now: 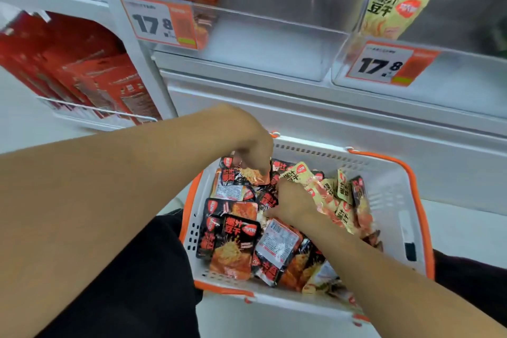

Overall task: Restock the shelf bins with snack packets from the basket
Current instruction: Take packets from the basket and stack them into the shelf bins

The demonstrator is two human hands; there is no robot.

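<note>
Head view, left hand (253, 145) pinching a black snack packet (248, 173) inside the basket (389, 173), right hand (295, 200) beside it, fingers digging among packets, its grasp impossible to tell.

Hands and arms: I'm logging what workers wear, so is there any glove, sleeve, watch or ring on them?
None visible. The left hand and right hand are bare, without gloves, and both forearms are uncovered up to the frame edge. No watch or bracelet shows; rings are too small to tell.
</note>
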